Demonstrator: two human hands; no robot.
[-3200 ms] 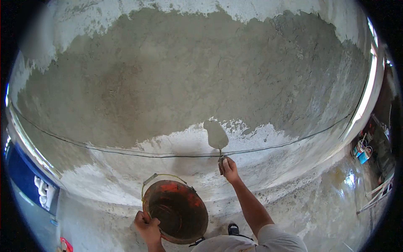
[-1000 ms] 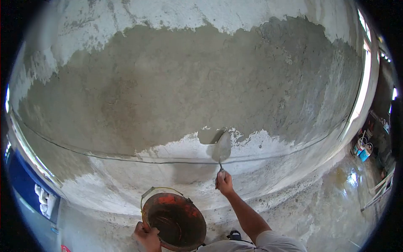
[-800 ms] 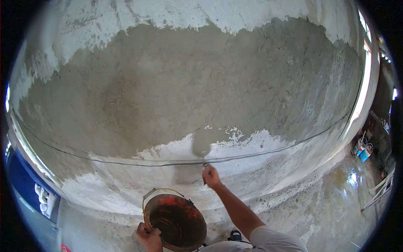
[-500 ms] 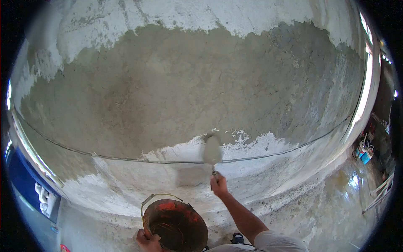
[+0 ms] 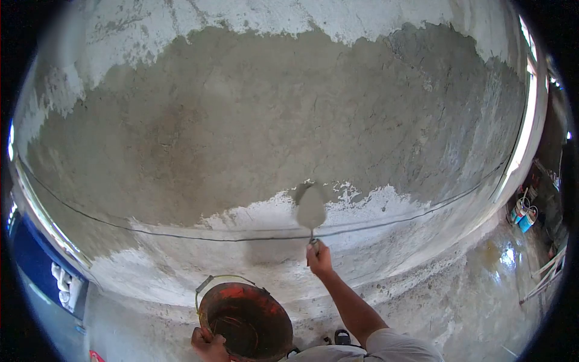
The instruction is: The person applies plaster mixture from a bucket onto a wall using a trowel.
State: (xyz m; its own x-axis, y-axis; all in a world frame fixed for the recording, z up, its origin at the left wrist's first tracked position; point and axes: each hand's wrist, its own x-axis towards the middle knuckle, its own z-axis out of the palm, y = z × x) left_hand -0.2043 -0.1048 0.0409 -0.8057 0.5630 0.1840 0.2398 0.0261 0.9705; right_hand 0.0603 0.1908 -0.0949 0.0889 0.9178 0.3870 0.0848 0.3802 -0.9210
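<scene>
Head view: right hand (image 5: 318,258) presses trowel (image 5: 311,209) against wall (image 5: 241,133).

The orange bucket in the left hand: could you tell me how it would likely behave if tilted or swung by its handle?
The orange bucket looks stiff-walled, so it should keep its shape. Its dark inside seems coated with wet mortar, so it is probably heavy for its size. The left hand grips the rim, not the thin wire handle; hung from that, it would likely swing.
</scene>
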